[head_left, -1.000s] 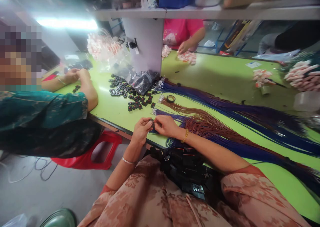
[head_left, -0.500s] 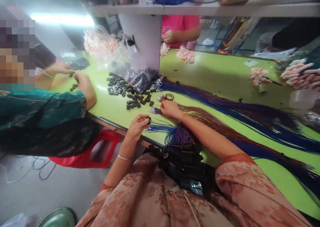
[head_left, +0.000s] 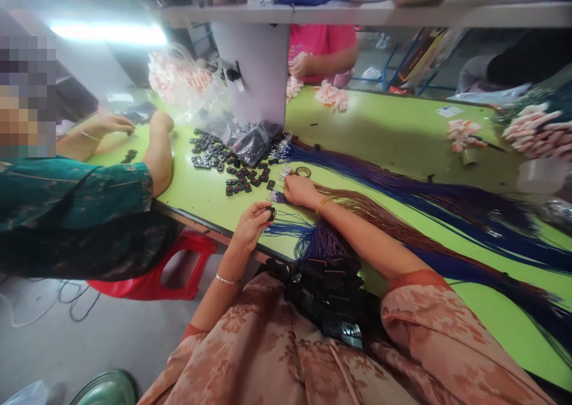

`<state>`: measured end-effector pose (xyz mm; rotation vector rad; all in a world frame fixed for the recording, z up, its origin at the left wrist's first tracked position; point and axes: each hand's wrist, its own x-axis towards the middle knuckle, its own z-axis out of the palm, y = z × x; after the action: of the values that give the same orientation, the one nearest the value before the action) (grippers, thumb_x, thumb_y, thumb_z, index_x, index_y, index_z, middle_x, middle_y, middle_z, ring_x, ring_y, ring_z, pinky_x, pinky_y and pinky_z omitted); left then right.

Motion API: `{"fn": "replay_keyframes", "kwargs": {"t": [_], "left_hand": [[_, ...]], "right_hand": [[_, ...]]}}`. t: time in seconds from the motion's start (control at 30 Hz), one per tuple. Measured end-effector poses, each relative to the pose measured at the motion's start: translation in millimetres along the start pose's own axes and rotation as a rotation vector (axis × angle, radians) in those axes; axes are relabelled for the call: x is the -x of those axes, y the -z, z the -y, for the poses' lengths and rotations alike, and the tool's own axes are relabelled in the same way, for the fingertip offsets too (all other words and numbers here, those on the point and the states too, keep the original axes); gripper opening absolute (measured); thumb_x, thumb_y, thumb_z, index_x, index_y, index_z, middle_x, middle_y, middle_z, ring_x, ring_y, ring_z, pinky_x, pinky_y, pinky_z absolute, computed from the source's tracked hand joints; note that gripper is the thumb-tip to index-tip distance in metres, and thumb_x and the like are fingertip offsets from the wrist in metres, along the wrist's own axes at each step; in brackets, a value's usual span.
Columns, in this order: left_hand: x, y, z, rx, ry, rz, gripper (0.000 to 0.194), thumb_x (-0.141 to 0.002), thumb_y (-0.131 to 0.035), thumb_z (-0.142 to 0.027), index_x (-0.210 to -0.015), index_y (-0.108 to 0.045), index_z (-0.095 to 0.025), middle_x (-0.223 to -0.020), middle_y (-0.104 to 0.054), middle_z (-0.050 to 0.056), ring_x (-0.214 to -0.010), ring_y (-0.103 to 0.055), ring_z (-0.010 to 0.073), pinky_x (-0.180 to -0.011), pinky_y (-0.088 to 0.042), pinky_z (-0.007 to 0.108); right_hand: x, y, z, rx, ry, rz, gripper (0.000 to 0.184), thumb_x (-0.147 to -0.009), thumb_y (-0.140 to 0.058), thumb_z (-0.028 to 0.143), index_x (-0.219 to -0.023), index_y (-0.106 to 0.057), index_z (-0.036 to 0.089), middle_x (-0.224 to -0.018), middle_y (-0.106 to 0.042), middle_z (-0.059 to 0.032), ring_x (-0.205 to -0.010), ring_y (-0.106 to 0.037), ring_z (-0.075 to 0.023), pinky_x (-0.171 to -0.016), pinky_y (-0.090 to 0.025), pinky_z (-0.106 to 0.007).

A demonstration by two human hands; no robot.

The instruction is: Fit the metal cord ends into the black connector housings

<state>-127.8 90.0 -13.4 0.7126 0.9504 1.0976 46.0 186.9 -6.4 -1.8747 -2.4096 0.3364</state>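
My left hand (head_left: 251, 226) is closed, pinching a small black connector housing (head_left: 270, 213) between thumb and fingertips above the table's near edge. Farther forward, my right hand (head_left: 301, 190) has its fingers closed at the metal-tipped ends of the brown wires (head_left: 353, 199); whether a wire is between them is hidden. Blue wires (head_left: 290, 229) run beside my left hand, down towards a cluster of black housings (head_left: 326, 280) at my lap. Loose black housings (head_left: 243, 178) lie spread on the table beyond my hands.
A roll of tape (head_left: 304, 171) lies just beyond my right hand. Dark blue wires (head_left: 379, 175) stretch across the green table (head_left: 384, 119). A plastic bag of black parts (head_left: 257, 146) rests by the upright panel (head_left: 254, 71). Co-workers sit left and opposite; a red stool (head_left: 192, 268) stands left.
My right hand has left the housing at my left hand and moved forward to the wire ends. My left hand has kept the connector housing, shifting slightly. The left co-worker's hands have moved apart.
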Motion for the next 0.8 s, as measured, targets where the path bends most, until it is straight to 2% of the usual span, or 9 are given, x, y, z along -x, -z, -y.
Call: {"fn": "replay_keyframes", "kwargs": {"t": [0.1,0.2,0.3,0.4,0.57,0.8], "left_hand": [[0.3,0.3,1.5,0.017,-0.006,0.006,0.036,-0.063,-0.080,-0.022,-0.094,-0.064,-0.014,-0.079,-0.065,0.001,-0.070,-0.061,0.0088,-0.064,-0.050,0.019],[-1.4,-1.5,3.5,0.050,-0.020,0.003,0.034,-0.064,-0.078,-0.021,-0.094,-0.063,-0.015,-0.082,-0.066,0.002,-0.074,-0.062,0.0095,-0.066,-0.050,0.019],[-4.4,-4.2,5.8,0.094,-0.026,0.017,0.033,-0.067,-0.077,-0.019,-0.095,-0.062,-0.016,-0.084,-0.066,0.002,-0.077,-0.062,0.0097,-0.068,-0.050,0.020],[-7.0,-6.3,7.7,0.146,-0.026,0.044,0.031,-0.068,-0.076,-0.018,-0.095,-0.061,-0.016,-0.085,-0.066,0.002,-0.076,-0.062,0.0094,-0.069,-0.050,0.020],[-8.7,-9.5,9.1,0.225,-0.019,0.066,0.025,-0.071,-0.072,-0.013,-0.094,-0.063,-0.015,-0.087,-0.066,0.003,-0.074,-0.061,0.0095,-0.068,-0.050,0.021],[-10.5,-8.9,10.3,0.265,0.006,0.082,0.023,-0.073,-0.068,-0.009,-0.095,-0.064,-0.014,-0.087,-0.067,0.005,-0.077,-0.063,0.0108,-0.071,-0.050,0.021]], "right_hand": [[6.1,2.3,-1.2,-0.177,0.040,-0.092,0.025,-0.085,-0.043,0.022,-0.097,-0.061,0.010,-0.093,-0.068,-0.0162,-0.080,-0.060,-0.0233,-0.072,-0.042,-0.031],[18.7,7.3,-1.9,-0.500,0.124,-0.163,0.017,-0.081,-0.044,0.021,-0.083,-0.059,0.014,-0.078,-0.064,-0.0059,-0.068,-0.053,-0.0153,-0.065,-0.040,-0.025],[33.9,12.4,1.7,-0.799,0.221,-0.139,0.016,-0.079,-0.049,0.027,-0.074,-0.057,0.015,-0.069,-0.058,-0.0005,-0.063,-0.047,-0.0115,-0.060,-0.037,-0.023],[49.6,15.9,7.7,-0.944,0.268,-0.126,0.019,-0.077,-0.053,0.032,-0.073,-0.059,0.014,-0.066,-0.055,0.0015,-0.061,-0.044,-0.0099,-0.060,-0.035,-0.023],[69.6,15.8,13.1,-0.915,0.235,-0.143,0.016,-0.074,-0.056,0.028,-0.070,-0.062,0.014,-0.056,-0.048,0.0045,-0.053,-0.037,-0.0076,-0.053,-0.029,-0.022],[79.8,8.7,13.3,-0.676,0.271,-0.296,0.013,-0.075,-0.056,0.026,-0.068,-0.061,0.015,-0.056,-0.049,0.0040,-0.052,-0.037,-0.0075,-0.052,-0.026,-0.022]]}}
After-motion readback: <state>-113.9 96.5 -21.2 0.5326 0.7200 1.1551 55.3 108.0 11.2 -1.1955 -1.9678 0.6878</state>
